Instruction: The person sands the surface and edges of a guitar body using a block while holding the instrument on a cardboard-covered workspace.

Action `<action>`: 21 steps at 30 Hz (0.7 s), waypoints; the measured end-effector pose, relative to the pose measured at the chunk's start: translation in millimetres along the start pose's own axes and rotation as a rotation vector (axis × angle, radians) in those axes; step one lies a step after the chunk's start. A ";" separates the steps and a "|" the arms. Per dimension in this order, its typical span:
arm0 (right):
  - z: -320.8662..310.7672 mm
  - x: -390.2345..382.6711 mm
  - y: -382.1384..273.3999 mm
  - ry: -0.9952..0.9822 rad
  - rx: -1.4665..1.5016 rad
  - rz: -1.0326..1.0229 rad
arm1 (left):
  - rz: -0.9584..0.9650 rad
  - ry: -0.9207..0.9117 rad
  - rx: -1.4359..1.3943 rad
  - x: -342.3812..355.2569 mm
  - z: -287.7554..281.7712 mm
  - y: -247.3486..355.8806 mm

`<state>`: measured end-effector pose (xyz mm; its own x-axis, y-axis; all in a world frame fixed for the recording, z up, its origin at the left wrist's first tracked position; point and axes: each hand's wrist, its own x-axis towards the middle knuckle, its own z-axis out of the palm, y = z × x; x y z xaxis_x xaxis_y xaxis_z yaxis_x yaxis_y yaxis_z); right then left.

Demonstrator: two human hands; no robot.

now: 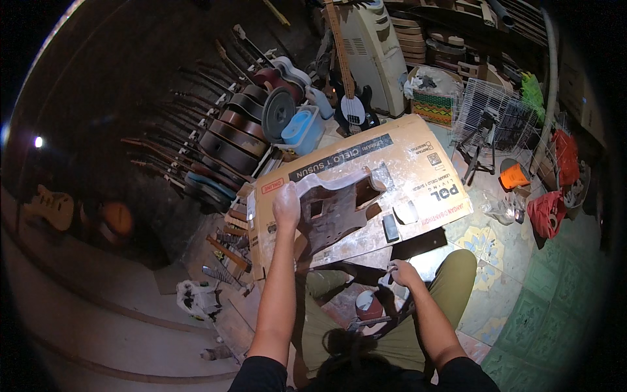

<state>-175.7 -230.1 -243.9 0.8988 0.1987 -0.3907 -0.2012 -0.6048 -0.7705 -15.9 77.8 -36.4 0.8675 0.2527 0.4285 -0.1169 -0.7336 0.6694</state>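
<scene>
A brown wooden electric guitar body (326,225) with cut-out cavities is tilted over a flat cardboard box (366,147), its upper edge pale with dust. My left hand (286,208), dusty and with fingers closed, grips the body's upper left edge. Lower right, between my knees and the box, my right hand (406,273) is closed around a small pale piece that I cannot make out. On the cardboard beside the body lie a dark rectangular block (390,228) and a curled pale sheet (406,213).
A reddish roll or cup (369,306) stands between my legs. Hand tools (228,253) lie left of the box. Behind are a row of guitars (228,134), a blue tub (302,129) and a black guitar (353,108). A wire cage (493,111) and orange container (514,176) stand right.
</scene>
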 end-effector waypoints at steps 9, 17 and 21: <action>1.9 2.5 3.9 -0.017 -0.018 0.018 | -0.015 -0.009 0.019 -0.4 3.4 -5.7; 9.6 7.4 13.2 0.001 0.002 -0.078 | 0.011 0.024 0.060 -0.5 2.0 -5.5; 7.6 4.8 9.5 0.008 0.048 -0.064 | 0.007 0.035 0.069 -0.7 2.1 -2.0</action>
<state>-176.3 -229.1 -256.9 0.9134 0.2298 -0.3359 -0.1613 -0.5534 -0.8171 -15.3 77.8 -39.3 0.8490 0.2688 0.4549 -0.0883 -0.7767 0.6237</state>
